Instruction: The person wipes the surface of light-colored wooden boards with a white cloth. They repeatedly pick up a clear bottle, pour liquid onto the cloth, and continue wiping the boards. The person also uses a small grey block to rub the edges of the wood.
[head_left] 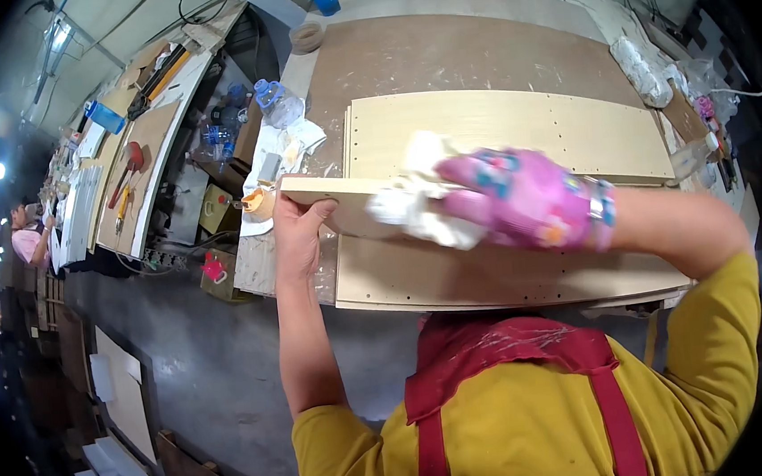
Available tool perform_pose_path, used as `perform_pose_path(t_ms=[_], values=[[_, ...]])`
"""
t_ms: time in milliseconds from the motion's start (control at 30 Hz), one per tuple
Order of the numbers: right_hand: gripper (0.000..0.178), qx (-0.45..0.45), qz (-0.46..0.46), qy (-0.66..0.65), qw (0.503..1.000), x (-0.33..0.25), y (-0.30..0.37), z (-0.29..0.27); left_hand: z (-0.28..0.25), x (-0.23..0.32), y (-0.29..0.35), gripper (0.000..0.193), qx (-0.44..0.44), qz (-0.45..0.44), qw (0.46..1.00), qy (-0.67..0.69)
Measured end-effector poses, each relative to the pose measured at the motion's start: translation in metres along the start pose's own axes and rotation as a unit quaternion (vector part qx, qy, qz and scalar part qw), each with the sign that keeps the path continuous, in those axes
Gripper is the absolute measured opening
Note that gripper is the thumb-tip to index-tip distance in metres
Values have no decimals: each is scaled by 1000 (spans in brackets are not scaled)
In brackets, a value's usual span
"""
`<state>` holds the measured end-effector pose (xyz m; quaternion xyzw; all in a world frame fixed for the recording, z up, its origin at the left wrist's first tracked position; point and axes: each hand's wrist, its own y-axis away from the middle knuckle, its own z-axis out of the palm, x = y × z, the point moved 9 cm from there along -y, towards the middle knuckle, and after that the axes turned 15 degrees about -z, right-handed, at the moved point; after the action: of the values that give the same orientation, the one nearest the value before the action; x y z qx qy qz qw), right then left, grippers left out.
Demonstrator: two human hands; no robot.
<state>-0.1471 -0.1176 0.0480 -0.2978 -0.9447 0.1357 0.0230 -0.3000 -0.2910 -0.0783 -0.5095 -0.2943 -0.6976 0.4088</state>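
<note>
Though near boards [515,117], a blue-capped bottle [279,108].

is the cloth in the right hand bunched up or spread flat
Bunched up: the cloth shows as a crumpled white wad in the gloved right hand.

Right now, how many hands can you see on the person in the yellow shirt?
2. The bare left hand grips one end of a pale board; the pink-gloved right hand holds a crumpled white cloth. Each is partly hidden by what it holds.
</note>
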Motion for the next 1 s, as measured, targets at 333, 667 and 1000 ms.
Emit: perform_pose_path(t_ms=[333, 667, 1000], values=[[19, 26, 123, 46, 991, 51, -135, 79, -6, -25, -30, 46, -32, -42, 997, -62], [36, -32, 223, 171, 959, -47, 231, -60, 3, -1, -6, 39, 3, 3, 1000, -12], [23, 98, 163, 44, 981, 15, 35, -5, -9, -11, -32, 50, -6, -32, 998, -58]])
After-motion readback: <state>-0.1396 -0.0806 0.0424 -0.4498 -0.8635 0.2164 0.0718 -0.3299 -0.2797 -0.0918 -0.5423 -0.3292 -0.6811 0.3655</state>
